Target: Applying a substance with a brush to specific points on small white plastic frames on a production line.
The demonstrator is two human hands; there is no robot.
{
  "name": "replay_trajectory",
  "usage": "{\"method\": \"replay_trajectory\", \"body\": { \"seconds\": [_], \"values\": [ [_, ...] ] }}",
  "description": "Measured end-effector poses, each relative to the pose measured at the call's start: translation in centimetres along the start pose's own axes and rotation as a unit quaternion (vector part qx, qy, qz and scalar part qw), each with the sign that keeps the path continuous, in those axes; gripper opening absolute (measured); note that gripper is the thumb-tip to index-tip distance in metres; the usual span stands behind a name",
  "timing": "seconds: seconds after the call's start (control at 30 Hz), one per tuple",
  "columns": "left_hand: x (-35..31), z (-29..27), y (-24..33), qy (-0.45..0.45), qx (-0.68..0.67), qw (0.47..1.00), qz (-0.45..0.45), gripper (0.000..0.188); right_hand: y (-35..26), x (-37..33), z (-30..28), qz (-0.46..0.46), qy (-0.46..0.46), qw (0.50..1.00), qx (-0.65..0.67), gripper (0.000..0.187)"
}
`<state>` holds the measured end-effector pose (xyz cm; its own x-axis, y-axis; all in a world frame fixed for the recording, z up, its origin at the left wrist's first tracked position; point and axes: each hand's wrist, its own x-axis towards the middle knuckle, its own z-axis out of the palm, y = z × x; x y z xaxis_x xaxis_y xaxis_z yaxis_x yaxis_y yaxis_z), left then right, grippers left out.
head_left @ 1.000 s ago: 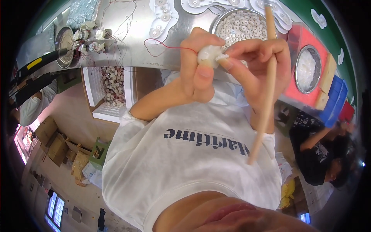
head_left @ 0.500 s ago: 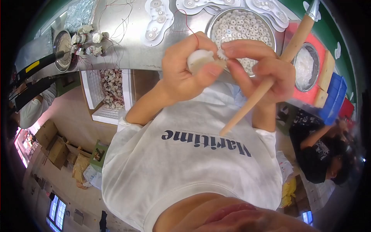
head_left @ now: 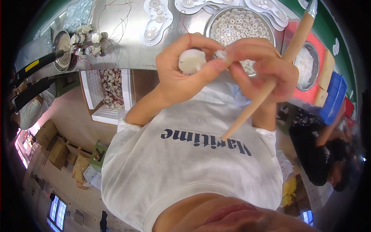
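Apparently, the left hand [head_left: 174, 80] holds the white housing [head_left: 191, 61] above the table edge [head_left: 143, 66].

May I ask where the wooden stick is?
In the head view, the stick is right of centre, in the right hand, upper end right of the gear bowl.
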<state>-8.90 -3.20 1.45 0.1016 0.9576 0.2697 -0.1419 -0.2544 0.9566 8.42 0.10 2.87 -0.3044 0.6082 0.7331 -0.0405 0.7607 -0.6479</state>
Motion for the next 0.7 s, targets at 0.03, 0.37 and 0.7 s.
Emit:
{"method": "replay_trajectory", "body": {
  "seconds": [0.03, 0.37, 0.7],
  "values": [
    [0.1, 0.0, 0.0, 0.009, 0.003, 1.0, 0.003, 0.023, 0.0, 0.1, 0.0, 0.006, -0.013, 1.0, -0.023, 0.033],
    [0.7, -0.6, -0.9, 0.004, 0.022, 0.994, 0.104, 0.025, -1.9, -0.2, 0.3, 0.307, 0.068, 0.933, 0.172, 0.036],
    [0.7, -0.9, -0.5, -0.04, 0.145, 0.977, 0.154, 0.03, -1.4, -0.1, 0.0, 0.314, 0.099, 0.926, 0.182, 0.043]
  ]
}}
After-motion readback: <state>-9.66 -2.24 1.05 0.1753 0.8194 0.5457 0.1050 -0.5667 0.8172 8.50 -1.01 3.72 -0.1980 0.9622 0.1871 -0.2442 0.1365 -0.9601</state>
